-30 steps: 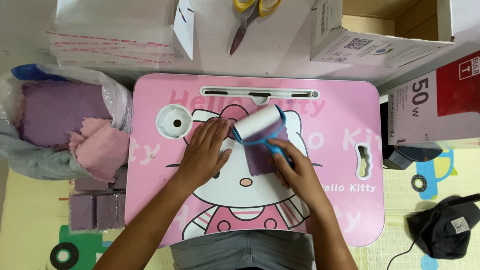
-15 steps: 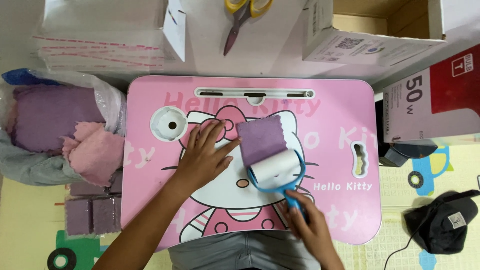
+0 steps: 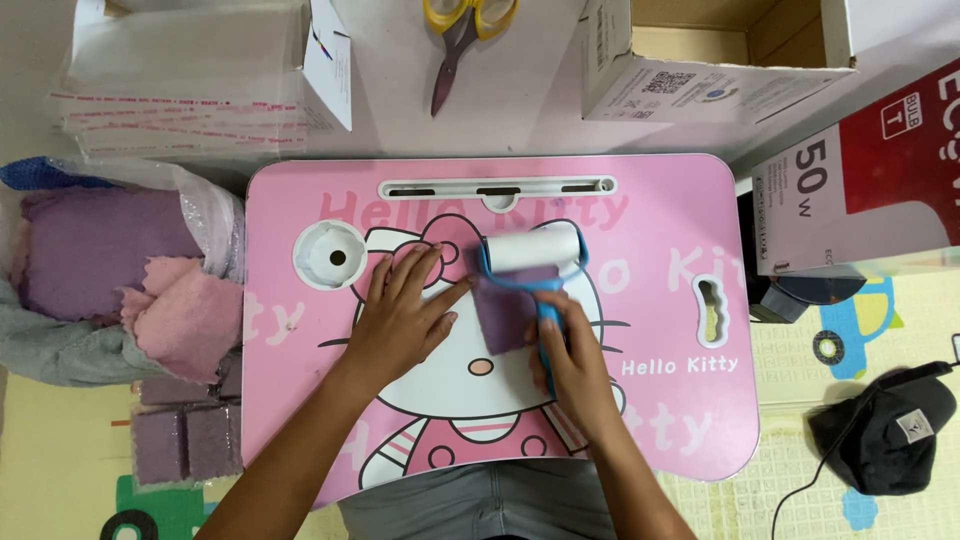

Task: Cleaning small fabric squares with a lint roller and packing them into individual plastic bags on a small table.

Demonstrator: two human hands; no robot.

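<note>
A small purple cloth (image 3: pixel 505 312) lies flat near the middle of the pink lap table (image 3: pixel 660 200). My left hand (image 3: pixel 405 315) rests spread on the table with its fingertips pinning the cloth's left edge. My right hand (image 3: pixel 570 355) grips the blue handle of a lint roller (image 3: pixel 530 255), whose white roll sits at the cloth's far edge.
A plastic bag of purple and pink cloths (image 3: pixel 100 270) lies left of the table, with folded purple cloths (image 3: pixel 185 440) below it. Clear bags (image 3: pixel 180 90), yellow scissors (image 3: pixel 465 30) and cardboard boxes (image 3: pixel 700 60) sit beyond. A black cap (image 3: pixel 890 430) lies at right.
My right hand pulled the roller toward me over the cloth, then pushed it back to the far edge. My left hand stayed on the cloth's left edge.
</note>
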